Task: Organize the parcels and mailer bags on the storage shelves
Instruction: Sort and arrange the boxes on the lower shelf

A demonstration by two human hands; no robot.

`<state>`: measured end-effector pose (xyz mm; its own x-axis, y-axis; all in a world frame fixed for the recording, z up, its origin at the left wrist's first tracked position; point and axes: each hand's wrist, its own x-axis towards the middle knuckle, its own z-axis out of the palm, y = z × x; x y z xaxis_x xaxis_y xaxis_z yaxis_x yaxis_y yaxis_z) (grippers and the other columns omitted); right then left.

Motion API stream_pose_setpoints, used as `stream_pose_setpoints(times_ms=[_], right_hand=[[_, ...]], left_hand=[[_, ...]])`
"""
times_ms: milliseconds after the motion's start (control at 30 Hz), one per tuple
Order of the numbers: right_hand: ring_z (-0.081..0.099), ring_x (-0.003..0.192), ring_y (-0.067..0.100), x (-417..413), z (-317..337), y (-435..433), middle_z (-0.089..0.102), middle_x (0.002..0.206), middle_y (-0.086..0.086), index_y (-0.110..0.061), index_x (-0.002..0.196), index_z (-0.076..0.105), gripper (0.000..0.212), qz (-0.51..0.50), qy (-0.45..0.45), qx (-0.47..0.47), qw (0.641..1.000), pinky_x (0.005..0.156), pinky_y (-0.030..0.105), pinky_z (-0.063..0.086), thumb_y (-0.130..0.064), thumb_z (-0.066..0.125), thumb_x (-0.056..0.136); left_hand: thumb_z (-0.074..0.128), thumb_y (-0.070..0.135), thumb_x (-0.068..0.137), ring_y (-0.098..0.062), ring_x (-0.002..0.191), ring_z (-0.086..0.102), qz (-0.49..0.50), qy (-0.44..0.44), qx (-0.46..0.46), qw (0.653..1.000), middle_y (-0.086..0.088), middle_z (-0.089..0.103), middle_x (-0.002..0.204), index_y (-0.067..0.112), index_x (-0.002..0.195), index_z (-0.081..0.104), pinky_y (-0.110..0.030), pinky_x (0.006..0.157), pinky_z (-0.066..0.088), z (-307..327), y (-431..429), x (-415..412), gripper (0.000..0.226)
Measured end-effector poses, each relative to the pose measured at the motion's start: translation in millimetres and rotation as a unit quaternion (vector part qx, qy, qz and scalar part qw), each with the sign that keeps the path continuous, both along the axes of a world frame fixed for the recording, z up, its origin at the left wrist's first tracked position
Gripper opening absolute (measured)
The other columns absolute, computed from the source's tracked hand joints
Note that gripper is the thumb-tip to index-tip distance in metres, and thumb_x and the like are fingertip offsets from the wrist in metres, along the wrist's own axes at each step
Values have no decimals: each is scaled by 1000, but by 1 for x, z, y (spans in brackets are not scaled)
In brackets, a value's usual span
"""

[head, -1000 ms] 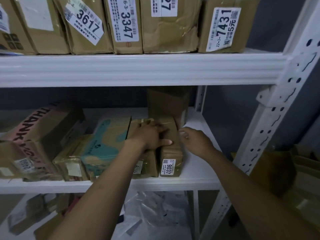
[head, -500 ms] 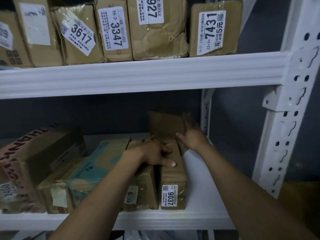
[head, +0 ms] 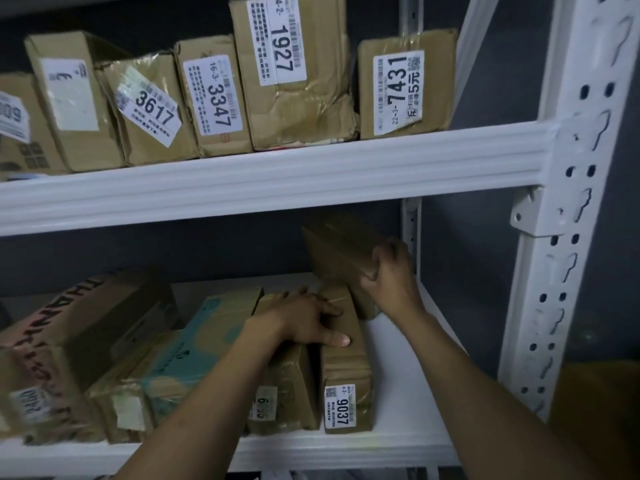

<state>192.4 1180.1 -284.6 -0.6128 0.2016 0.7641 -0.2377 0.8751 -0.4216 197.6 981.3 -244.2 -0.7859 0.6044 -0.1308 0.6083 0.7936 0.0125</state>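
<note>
As right hand (head: 388,277) grips parcel (head: 337,249), lower shelf (head: 401,375)

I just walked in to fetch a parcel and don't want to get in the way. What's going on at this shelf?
A person is arranging brown parcels on the lower shelf. Their left hand rests across the parcel labelled 9037 and its neighbour. Their right hand grips a tilted brown box at the back, behind the 9037 parcel. The upper shelf holds a row of labelled boxes.
</note>
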Motion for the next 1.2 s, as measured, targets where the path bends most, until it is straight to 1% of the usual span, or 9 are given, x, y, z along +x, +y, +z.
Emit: stream_pose_setpoints(times_ms=[200,333,500,567,633,700,900,1033,1200], right_hand=[[50,111,35,68,-9,-1,48,122,18,-9,98,59,43,-33,57,-51,997,87,43,51,-10,83,61],[53,112,34,111,2,7,50,123,17,-9,101,62,42,-46,50,-67,995,88,37,50,-21,82,65],[53,110,27,159,17,-1,53,122,12,-13,107,60,49,-41,49,-11,998,88,30,46,-47,68,71],[50,115,18,175,19,-6,49,130,6,-17,116,55,60,1,14,-47,999,92,25,44,-50,71,69],[55,113,9,194,27,-14,51,129,-1,-28,123,49,56,88,-62,-209,972,87,17,48,-41,75,74],[61,106,8,207,33,-16,60,118,-6,-34,116,51,39,162,-110,-341,919,79,16,52,-20,70,85],[56,118,4,228,31,-19,61,125,-8,-34,127,54,48,181,-221,-337,897,95,18,47,1,53,94],[55,118,-1,247,36,-36,58,128,-10,-33,136,46,55,200,-240,-359,880,90,14,47,-3,58,92],[51,124,2,264,33,-63,52,136,-15,-42,146,30,77,176,-249,-362,881,101,34,47,-17,70,85]], left_hand=[[62,64,78,-26,147,15,7,11,18,1000,5,28,157,42,142,39,-48,117,14,7,7,8,71],[62,42,89,-20,125,49,-7,21,222,975,2,54,134,26,135,49,-26,93,38,17,24,36,50],[55,45,92,-3,116,48,73,-175,518,834,13,52,125,29,146,32,-7,79,39,27,45,90,61],[54,59,84,-9,121,50,95,-241,574,777,11,50,133,30,150,25,-19,94,44,22,49,105,78],[60,73,69,-17,119,56,127,-273,600,741,2,50,140,33,149,27,-38,99,49,19,49,116,96],[66,72,65,-18,112,60,137,-284,588,745,-1,50,140,32,148,30,-40,94,53,20,45,125,99],[74,51,76,-13,104,54,105,-260,457,844,7,45,126,33,151,20,-21,77,48,27,31,149,94],[78,48,66,-15,106,58,103,-256,506,817,7,51,130,33,148,26,-35,86,55,24,14,157,99],[76,42,76,-10,113,58,58,-272,519,808,9,55,130,31,149,26,-38,98,50,13,-8,180,89]])
